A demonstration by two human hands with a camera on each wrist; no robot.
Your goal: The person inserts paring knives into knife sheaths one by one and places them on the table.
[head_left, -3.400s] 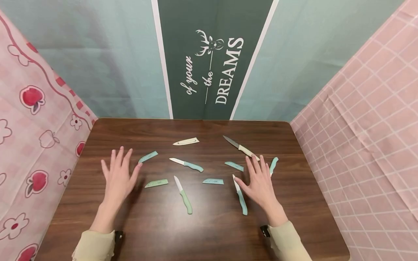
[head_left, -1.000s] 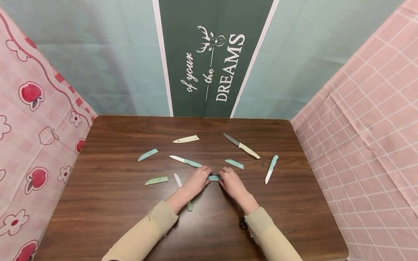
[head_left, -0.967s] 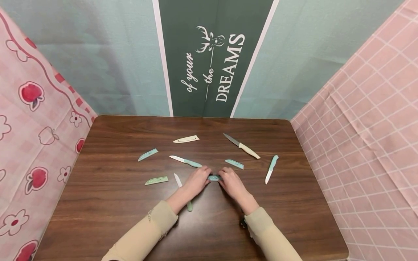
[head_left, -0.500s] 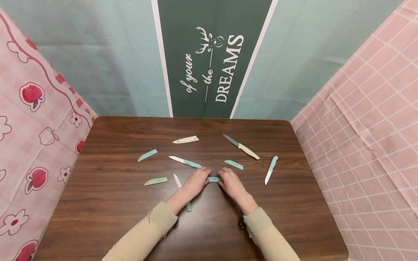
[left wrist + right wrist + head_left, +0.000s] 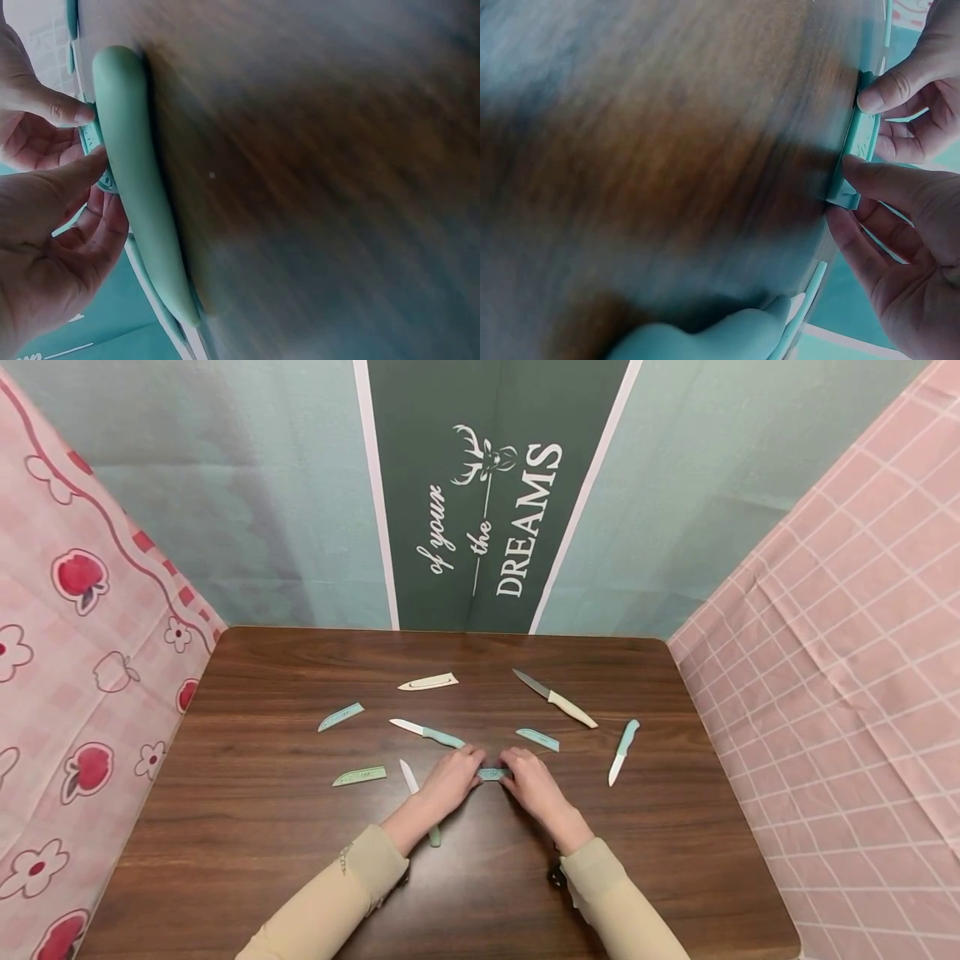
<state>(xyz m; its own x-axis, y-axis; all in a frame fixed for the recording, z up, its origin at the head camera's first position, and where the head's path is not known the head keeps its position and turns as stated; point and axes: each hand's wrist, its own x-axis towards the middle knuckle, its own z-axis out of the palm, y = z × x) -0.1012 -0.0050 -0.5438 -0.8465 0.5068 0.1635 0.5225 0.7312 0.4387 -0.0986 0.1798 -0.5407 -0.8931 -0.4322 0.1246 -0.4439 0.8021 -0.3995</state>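
Observation:
My left hand (image 5: 450, 778) and right hand (image 5: 531, 781) meet near the middle of the table. Between them lies a light-blue knife sheath (image 5: 492, 774). Each hand pinches one end of it between thumb and fingers, as the right wrist view shows with the sheath (image 5: 864, 139) down at the tabletop. Under my left forearm lies a green-handled knife (image 5: 409, 777), partly covered; its handle (image 5: 139, 172) fills much of the left wrist view. A blue-handled knife (image 5: 705, 337) sits close beneath the right wrist camera, hidden in the head view.
Around the hands on the brown table (image 5: 262, 860) lie a blue-handled knife (image 5: 438, 737), a cream-handled knife (image 5: 570, 707), another blue-handled knife (image 5: 624, 750), a cream sheath (image 5: 427, 682), a green sheath (image 5: 360, 776) and blue sheaths (image 5: 341, 717) (image 5: 538, 739).
Both hands have come inward from spread positions at either side and taken hold of the blue sheath's ends. Over the last second they have stayed in place.

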